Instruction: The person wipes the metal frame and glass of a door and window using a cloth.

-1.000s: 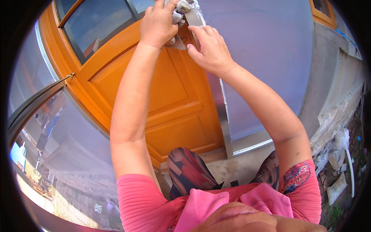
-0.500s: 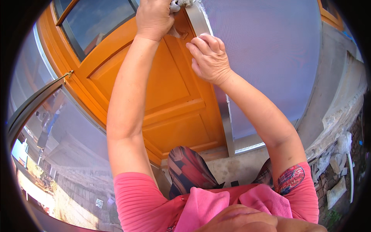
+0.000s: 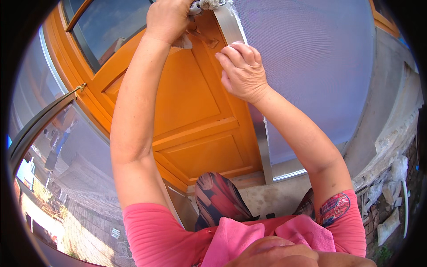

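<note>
My left hand (image 3: 168, 21) is raised at the top edge of the view, its fingers partly cut off and closed on what looks like a pale rag (image 3: 183, 42), which hangs below the palm. Beside the fingers, at the top of the metal frame, sits a fluffy grey-white piece (image 3: 210, 4); whether it belongs to the rag I cannot tell. My right hand (image 3: 243, 71) has its fingers curled over the edge of the silver metal frame (image 3: 230, 26) of a screen door. Fine bluish mesh (image 3: 311, 80) fills that frame.
Behind my hands stands an orange wooden door (image 3: 187, 93) with a glass pane (image 3: 109, 29) and a handle. Another mesh panel (image 3: 89, 178) in a dark frame is at my left. Rubble and plastic scraps (image 3: 391, 191) lie at the right by a concrete wall (image 3: 391, 107).
My left hand has shifted left and slightly up with the rag, away from the metal frame. My right hand stays at the frame's edge, almost unmoved.
</note>
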Demonstrator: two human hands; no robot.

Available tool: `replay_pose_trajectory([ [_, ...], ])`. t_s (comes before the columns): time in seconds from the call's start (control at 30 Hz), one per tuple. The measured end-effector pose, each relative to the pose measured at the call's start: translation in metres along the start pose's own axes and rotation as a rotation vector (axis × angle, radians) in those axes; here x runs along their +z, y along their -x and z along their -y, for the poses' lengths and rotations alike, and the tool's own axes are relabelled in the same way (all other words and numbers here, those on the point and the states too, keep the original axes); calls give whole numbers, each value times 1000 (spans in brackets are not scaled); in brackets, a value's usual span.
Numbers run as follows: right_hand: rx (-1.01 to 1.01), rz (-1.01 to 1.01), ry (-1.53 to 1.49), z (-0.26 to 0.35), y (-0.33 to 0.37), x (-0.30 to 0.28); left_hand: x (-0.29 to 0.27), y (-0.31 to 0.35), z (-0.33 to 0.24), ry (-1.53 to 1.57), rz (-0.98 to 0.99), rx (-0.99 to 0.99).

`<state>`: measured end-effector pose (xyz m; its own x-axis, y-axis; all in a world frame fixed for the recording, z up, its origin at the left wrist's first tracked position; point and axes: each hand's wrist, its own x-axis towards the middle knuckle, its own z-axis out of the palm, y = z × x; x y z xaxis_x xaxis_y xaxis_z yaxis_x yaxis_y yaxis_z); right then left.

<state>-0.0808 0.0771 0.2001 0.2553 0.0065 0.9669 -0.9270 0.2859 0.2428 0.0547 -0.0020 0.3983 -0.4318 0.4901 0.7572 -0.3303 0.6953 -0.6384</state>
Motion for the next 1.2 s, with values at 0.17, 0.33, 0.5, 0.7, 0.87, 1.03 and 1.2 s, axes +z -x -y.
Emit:
replay_pose_trajectory([
  [0.17,-1,-25,-11,1,-1,-1,-1,-21,6,-191,-73,-2],
  [0.33,-6,0,1,-1,0,-2,-4,-19,3,-12,15,-109],
  [0.5,-4,13,-4,-1,1,-4,-6,6,-3,82,97,7],
  [0.7,-16,-25,-3,-2,-1,-2,-7,-5,2,-94,71,13],
  [0.87,-15,-33,-14,0,0,0,-15,-30,12,-187,24,-16],
  [1.03,-18,-33,-11,-1,1,0,-3,-18,6,12,77,-115],
  [1.2,-9,-28,-11,-3,3,-1,3,15,-11,102,113,-83],
])
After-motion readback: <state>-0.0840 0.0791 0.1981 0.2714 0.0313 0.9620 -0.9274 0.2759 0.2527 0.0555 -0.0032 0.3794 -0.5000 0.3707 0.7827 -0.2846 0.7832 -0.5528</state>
